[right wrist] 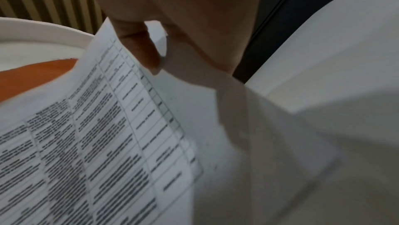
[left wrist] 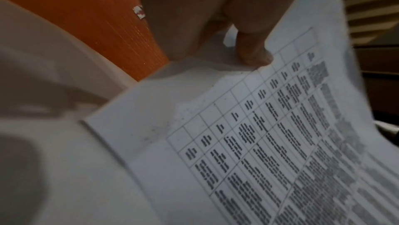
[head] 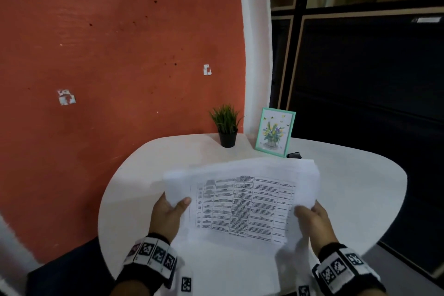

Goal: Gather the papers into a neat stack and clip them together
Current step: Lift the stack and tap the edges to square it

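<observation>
Presently both hands hold the papers (head: pixel 242 202) above the tabletop (head: pixel 125 199) near its front edge: left hand (head: pixel 168 214) and right hand (head: pixel 312 217) each pinch a side, likely to square the sheets. Clip (head: pixel 294 155) waits by the far edge.

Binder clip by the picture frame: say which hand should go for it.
Right. The binder clip lies far right, beyond the right hand; the left hand can keep pinching the papers.
</observation>
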`<move>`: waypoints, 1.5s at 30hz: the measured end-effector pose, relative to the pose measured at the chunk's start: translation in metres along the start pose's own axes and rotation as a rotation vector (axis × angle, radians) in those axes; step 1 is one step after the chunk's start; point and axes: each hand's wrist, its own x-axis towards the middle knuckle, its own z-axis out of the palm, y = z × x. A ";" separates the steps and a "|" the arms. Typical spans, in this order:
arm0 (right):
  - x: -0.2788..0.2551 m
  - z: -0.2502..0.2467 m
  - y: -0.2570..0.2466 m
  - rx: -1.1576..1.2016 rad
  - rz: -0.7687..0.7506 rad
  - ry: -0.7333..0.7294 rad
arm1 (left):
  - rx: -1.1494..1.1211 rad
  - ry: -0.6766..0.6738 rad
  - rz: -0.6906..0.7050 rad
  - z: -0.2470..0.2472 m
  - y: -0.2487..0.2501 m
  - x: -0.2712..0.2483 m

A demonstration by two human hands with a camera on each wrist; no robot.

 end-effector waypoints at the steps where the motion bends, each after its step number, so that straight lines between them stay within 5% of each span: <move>1: 0.001 -0.002 -0.005 -0.029 -0.001 -0.032 | 0.007 -0.015 0.021 0.000 0.007 0.002; 4: 0.007 -0.006 -0.035 -0.151 -0.118 0.020 | 0.091 -0.043 0.101 -0.005 0.034 0.014; 8: -0.003 0.011 -0.096 -0.596 -0.614 0.258 | 0.170 -0.095 0.308 -0.003 0.090 0.020; 10: -0.016 0.031 -0.124 -0.829 -0.840 0.160 | 0.251 -0.153 0.405 0.003 0.119 0.021; 13: -0.029 0.056 -0.147 -0.808 -0.803 -0.197 | 0.497 -0.223 0.570 0.016 0.156 0.021; 18: -0.021 0.065 -0.143 -0.372 -0.735 -0.185 | 0.680 -0.061 0.833 0.029 0.182 0.021; 22: -0.014 0.053 -0.130 -0.026 -0.565 -0.155 | 0.620 0.216 0.485 0.018 0.162 0.028; 25: -0.013 0.041 -0.125 0.127 -0.473 -0.165 | 0.162 -0.001 0.144 0.011 0.142 0.030; 27: -0.013 0.040 -0.119 0.120 -0.437 -0.200 | -0.083 -0.202 0.060 0.017 0.134 0.026; 32: -0.009 0.039 -0.107 0.101 -0.399 -0.255 | -0.090 -0.241 0.176 0.032 0.131 0.017; 37: -0.002 0.044 -0.113 0.082 -0.477 -0.257 | -0.082 -0.116 0.250 0.037 0.122 0.027; 45: 0.015 0.064 -0.055 0.047 -0.309 -0.175 | -0.002 -0.122 0.127 0.048 0.064 0.025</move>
